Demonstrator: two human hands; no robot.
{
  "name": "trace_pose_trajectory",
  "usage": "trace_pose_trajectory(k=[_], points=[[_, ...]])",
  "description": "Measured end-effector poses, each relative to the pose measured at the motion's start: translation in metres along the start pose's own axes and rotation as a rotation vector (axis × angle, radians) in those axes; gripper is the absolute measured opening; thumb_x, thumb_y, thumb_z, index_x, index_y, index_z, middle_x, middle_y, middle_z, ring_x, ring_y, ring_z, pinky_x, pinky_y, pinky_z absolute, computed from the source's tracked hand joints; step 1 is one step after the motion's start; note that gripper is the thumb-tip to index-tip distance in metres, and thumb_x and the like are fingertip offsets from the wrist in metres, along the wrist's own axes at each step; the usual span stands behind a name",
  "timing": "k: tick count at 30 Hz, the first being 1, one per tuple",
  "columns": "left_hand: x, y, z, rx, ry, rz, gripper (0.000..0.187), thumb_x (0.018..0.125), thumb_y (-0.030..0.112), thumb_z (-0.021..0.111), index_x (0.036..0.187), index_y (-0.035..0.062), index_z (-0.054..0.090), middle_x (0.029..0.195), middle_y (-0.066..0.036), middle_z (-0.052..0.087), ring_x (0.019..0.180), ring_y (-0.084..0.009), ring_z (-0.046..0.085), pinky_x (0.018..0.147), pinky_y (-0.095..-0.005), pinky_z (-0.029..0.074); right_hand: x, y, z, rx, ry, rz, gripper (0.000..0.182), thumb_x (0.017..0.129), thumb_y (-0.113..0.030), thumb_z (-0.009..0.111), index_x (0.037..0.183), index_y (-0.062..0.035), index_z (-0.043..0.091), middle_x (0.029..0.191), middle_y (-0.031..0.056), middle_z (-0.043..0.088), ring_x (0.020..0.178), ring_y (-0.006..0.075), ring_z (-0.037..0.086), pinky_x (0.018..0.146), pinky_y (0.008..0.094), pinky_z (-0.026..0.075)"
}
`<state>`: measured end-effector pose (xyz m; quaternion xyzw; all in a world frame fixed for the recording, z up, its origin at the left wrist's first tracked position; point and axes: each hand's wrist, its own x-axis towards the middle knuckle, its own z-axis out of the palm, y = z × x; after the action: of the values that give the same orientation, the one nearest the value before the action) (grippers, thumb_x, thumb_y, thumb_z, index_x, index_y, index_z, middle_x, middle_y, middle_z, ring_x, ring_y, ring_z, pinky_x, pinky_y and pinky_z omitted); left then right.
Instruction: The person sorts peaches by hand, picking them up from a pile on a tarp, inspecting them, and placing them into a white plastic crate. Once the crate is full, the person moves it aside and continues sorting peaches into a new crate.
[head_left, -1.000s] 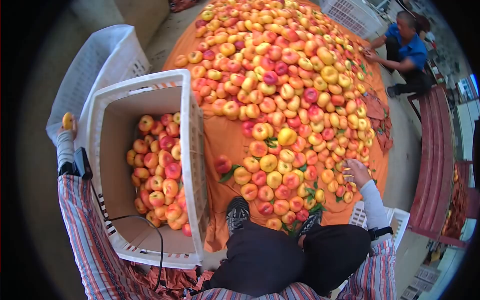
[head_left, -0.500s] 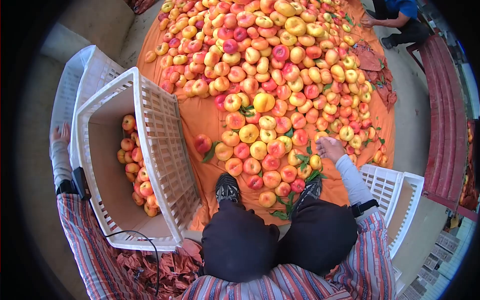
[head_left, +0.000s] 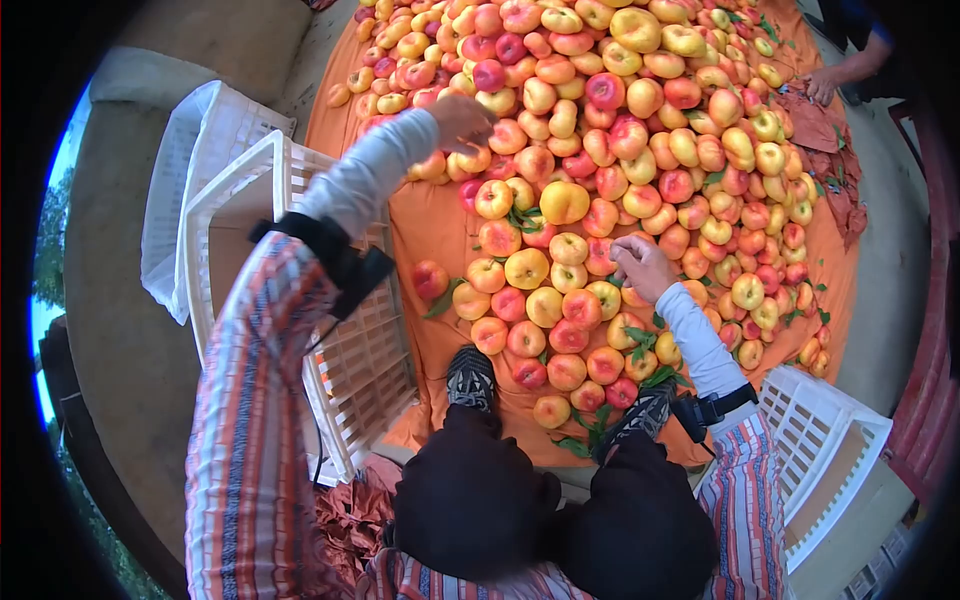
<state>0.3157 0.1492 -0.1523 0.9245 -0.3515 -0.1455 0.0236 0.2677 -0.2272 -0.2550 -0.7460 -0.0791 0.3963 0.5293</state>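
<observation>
fruit (head_left: 565,203) on orange cloth (head_left: 430,228) over grey floor (head_left: 888,200)

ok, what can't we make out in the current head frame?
Head view:
Left hand: fingers motion-blurred; can't tell if it holds anything.
Right hand: its own back hides the palm; contact with fruit unclear.
Near white crate on the left: inside mostly hidden by left sleeve and crate wall.
Co-worker: head cut off by the dark rim.

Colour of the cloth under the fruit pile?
The cloth is plain orange, seen in the head view.
</observation>
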Motion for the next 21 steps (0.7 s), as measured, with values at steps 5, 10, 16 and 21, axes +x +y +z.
trace_pose_trajectory(k=[5,10,16,21], points=[[0.017,0.047,0.111,-0.748,0.157,-1.153,0.049,0.063,0.037,0.068,0.101,0.0079,0.06,0.111,-0.014,0.053,0.099,-0.0258,0.054,0.083,-0.0372,0.044,0.014,-0.006,0.001,-0.08,-0.032,-0.019,0.032,0.083,-0.029,0.055,0.098,-0.0008,0.055,0.078,0.0056,0.06,0.062,0.0083,0.057,0.049,0.022,0.046],[0.029,0.114,0.132,-0.314,0.41,-1.052,0.055,0.065,0.036,0.07,0.11,0.0103,0.052,0.101,-0.018,0.054,0.095,-0.0334,0.052,0.087,-0.0373,0.042,0.057,-0.024,0.016,-0.236,0.005,-0.263,0.026,0.081,-0.022,0.054,0.094,0.0007,0.055,0.085,0.0147,0.061,0.077,0.0239,0.06,0.071,0.0328,0.047],[-0.026,0.093,0.171,-1.828,1.018,-1.307,0.032,0.074,0.023,0.057,0.1,0.0056,0.05,0.089,-0.01,0.054,0.078,-0.0234,0.056,0.057,-0.0325,0.054,0.106,-0.075,0.053,-0.625,0.008,-0.532,0.02,0.078,-0.018,0.055,0.089,-0.001,0.056,0.088,0.0166,0.059,0.081,0.0327,0.058,0.071,0.0386,0.046],[-0.046,0.082,0.191,-1.867,0.989,-1.475,0.033,0.074,0.025,0.056,0.098,0.003,0.055,0.089,-0.009,0.058,0.081,-0.0215,0.058,0.068,-0.0325,0.052,0.129,-0.075,0.103,-0.961,-0.038,-0.576,0.019,0.08,-0.016,0.048,0.091,-0.0014,0.054,0.093,0.0171,0.057,0.081,0.0326,0.059,0.07,0.0386,0.048]])
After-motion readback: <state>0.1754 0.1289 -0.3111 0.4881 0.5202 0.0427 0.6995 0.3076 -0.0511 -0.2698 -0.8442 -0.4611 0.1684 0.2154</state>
